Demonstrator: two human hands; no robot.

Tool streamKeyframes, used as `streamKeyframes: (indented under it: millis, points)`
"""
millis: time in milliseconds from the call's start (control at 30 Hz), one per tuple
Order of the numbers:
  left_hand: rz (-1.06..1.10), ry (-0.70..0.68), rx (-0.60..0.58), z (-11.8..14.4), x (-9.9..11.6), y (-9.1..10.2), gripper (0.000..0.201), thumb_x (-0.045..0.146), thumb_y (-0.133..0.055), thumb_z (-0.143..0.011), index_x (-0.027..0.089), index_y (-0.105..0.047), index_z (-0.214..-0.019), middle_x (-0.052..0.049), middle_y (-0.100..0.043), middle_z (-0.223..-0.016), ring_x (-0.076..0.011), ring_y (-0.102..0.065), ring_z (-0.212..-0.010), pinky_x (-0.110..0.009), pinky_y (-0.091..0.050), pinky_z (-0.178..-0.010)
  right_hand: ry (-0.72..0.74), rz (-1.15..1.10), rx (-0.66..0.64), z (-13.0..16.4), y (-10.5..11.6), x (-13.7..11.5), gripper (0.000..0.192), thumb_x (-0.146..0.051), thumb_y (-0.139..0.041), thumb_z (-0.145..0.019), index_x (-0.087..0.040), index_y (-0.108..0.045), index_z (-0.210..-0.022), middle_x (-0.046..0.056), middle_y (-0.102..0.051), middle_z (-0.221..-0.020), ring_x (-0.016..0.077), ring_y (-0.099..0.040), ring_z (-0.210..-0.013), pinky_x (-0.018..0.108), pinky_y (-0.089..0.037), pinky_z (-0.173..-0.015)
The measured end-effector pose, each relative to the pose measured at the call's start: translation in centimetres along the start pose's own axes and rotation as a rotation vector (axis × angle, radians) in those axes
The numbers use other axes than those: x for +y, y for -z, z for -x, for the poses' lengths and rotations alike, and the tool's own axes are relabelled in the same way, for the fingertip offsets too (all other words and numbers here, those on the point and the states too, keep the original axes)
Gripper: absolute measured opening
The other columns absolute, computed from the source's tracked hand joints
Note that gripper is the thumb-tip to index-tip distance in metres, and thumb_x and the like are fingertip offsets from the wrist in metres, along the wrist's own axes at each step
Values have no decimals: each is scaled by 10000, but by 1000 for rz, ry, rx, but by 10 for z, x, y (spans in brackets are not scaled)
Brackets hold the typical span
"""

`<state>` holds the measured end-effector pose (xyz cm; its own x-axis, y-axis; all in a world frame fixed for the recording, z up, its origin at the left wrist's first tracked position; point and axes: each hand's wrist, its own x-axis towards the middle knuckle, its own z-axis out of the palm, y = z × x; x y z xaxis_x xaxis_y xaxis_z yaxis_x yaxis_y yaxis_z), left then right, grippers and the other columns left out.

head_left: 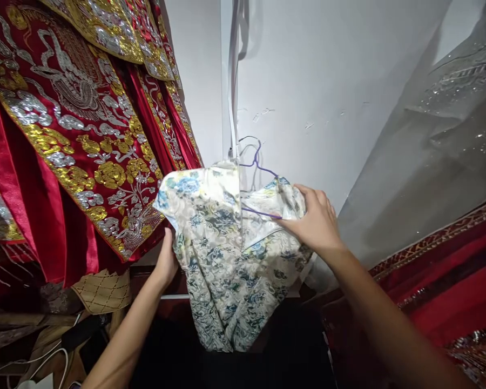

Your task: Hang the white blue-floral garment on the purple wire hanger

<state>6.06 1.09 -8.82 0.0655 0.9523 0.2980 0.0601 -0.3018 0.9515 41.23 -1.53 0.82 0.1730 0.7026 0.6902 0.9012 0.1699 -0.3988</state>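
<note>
Up close: cream floral dress (227,259), blue blooms, crumpled on purple hanger (256,162).

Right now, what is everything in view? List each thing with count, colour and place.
floral garment: one, cream with blue flowers, centre, held up
hanger: one, purple wire, inside the garment's neck
embroidered robes: several, red with gold and silver, hanging left
silver garment: one, grey with sequins, right
red fabric: red with gold trim, lower right
wall: white, behind
cables: white, lower left
left hand: gripping the garment's left edge
right hand: gripping its right shoulder
</note>
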Motion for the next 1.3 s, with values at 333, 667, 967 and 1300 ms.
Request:
streamKeyframes:
  millis: [333, 667, 967, 1300]
  points:
    - [422, 383, 123, 64, -32, -49, 736, 398, -848, -741, 172, -571, -1385, -155, -647, -1375, -343, -592, -1301, -459, -441, -1133, 425, -656, -417, 54, 1, -35, 258, -218, -653, -898, -300, -753, -1121, 40, -760, -1123, 260, -689, -1082, 427, -531, -945]
    - [654, 498, 186, 101, -26, -73, 684, 323, -838, -777, 164, -585, -1393, -140, -718, -1263, -301, -598, -1304, -430, -407, -1175, -825, -1175, -398, 196, -103, -45, 538, -729, -607, -813, -193, -644, -853, 44, -635, -617, 165, -563, -507, 280, -394, -464]
    - [677, 477, 176, 105, -22, -73, 688, 337, -845, -753, 130, -608, -1365, -174, -689, -1302, -328, -601, -1294, -436, -425, -1153, -801, -1286, -512, 196, -108, -76, 479, -653, -679, -789, -197, -550, -712, -34, -476, -525, 109, -417, -486, 255, -294, -485]
    - [728, 543, -33, 111, 0, -73, 514, 369, -821, -780, 90, -707, -1197, -190, -752, -1139, -378, -666, -1181, -479, -475, -1084, -788, -1303, -434, 195, -95, -74, 468, -596, -733, -768, -202, -562, -953, -41, -521, -596, 116, -434, -521, 254, -320, -506]
